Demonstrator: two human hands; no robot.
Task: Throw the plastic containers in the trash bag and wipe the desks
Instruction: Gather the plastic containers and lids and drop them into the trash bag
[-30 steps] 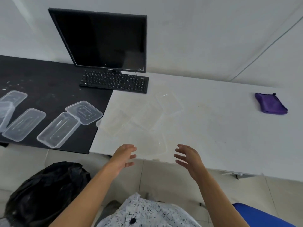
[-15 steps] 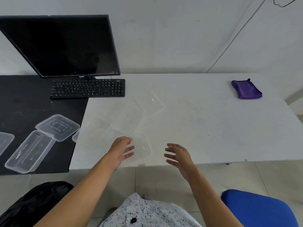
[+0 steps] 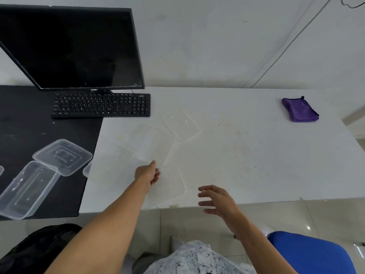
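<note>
Your L hand (image 3: pixel 147 175) is on the white desk (image 3: pixel 246 165), thumb up, fingers a bit bent, right where the middle tub (image 3: pixel 156 147) and the near tub (image 3: pixel 173 188) meet. Can't tell if it grips one or just touches. Your R hand (image 3: pixel 215 200) hangs over the desk's front edge, fingers spread wide, holding nothing. A far tub (image 3: pixel 180 125) lies by the keyboard (image 3: pixel 100 104). 2 more tubs (image 3: pixel 25 190) sit on the black desk (image 3: pixel 29 125), L side. The trash bag (image 3: pixel 39 246) is on the floor, bottom L. The purple cloth (image 3: pixel 300 110) lies well apart, far R.
</note>
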